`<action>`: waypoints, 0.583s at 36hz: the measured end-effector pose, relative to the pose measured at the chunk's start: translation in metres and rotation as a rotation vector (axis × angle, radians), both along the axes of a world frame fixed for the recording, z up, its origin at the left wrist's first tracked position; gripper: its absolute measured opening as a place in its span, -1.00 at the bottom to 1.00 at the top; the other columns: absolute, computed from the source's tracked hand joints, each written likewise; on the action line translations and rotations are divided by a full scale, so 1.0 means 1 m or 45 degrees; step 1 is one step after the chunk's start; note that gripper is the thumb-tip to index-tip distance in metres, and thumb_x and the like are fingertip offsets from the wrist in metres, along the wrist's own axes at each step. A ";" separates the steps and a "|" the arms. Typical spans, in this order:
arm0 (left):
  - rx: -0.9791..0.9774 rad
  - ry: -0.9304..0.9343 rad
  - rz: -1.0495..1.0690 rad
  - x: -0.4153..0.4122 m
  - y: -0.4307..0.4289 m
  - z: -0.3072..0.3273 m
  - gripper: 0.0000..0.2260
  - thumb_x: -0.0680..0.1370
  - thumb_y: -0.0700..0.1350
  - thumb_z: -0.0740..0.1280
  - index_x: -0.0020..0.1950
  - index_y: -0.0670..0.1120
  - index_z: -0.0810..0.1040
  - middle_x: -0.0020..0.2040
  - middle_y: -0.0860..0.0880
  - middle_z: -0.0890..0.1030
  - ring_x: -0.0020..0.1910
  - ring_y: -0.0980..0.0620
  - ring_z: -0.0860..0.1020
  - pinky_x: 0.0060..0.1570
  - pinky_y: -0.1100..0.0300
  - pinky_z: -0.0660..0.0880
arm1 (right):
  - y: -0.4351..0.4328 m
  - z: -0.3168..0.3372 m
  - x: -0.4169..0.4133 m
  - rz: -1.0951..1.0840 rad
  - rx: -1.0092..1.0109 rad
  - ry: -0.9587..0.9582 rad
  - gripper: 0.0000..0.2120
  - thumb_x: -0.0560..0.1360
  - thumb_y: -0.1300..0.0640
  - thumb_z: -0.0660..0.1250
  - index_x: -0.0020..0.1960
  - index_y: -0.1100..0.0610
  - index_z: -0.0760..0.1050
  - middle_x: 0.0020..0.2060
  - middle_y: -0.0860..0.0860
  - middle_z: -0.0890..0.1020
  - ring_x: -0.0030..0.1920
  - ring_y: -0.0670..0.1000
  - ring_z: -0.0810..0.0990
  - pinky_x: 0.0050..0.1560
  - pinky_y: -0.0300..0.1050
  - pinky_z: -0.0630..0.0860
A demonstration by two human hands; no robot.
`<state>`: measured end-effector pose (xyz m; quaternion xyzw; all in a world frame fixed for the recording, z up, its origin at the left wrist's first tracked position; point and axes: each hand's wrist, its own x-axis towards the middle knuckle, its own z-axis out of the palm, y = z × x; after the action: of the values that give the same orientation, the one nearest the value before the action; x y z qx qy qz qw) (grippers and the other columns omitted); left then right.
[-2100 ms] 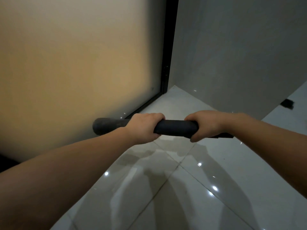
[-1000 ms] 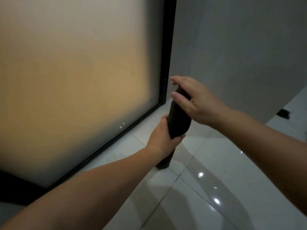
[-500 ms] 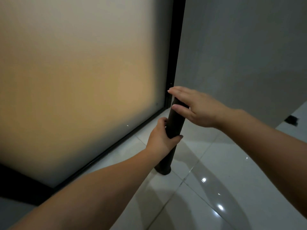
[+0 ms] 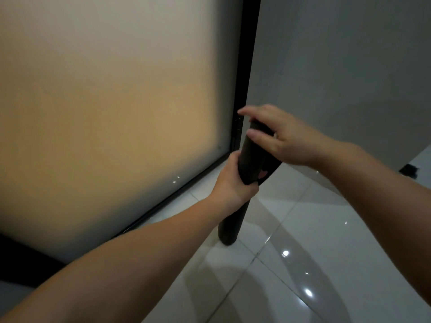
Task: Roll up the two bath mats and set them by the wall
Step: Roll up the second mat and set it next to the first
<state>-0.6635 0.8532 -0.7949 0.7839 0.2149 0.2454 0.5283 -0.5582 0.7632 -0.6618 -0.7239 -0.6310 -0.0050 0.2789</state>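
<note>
Setting rolled mat [image 4: 229,226] on end near wall [image 4: 338,66].
Left hand [image 4: 233,183] grip wraps its middle, right hand [image 4: 289,141] flat atop; next: steady, release.

Dark mat, pale room
Rolled mat [image 4: 250,159] charcoal black; frosted panel [image 4: 116,101] amber-to-cream, black frame [image 4: 248,66]; grey wall [image 4: 338,66]; white floor tiles [image 4: 314,206].

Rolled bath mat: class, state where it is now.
Head view, centre: the rolled bath mat stands on end on the tiled floor by the corner of frosted glass panel and grey wall, left hand gripping its middle, right hand atop.
</note>
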 end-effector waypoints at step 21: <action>-0.144 0.105 -0.036 -0.015 0.008 0.004 -0.53 0.18 -0.09 0.41 -0.02 0.26 0.36 -0.20 0.18 0.57 -0.22 0.27 0.56 -0.37 0.32 0.49 | 0.006 -0.007 0.006 0.039 -0.398 0.118 -0.06 0.34 0.06 0.47 0.50 -0.14 -0.07 0.26 0.01 0.34 0.21 0.04 0.42 0.18 -0.07 0.45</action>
<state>-0.6786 0.8614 -0.7912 0.7652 0.2388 0.1928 0.5659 -0.5518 0.7693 -0.6692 -0.7482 -0.6216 0.1308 0.1918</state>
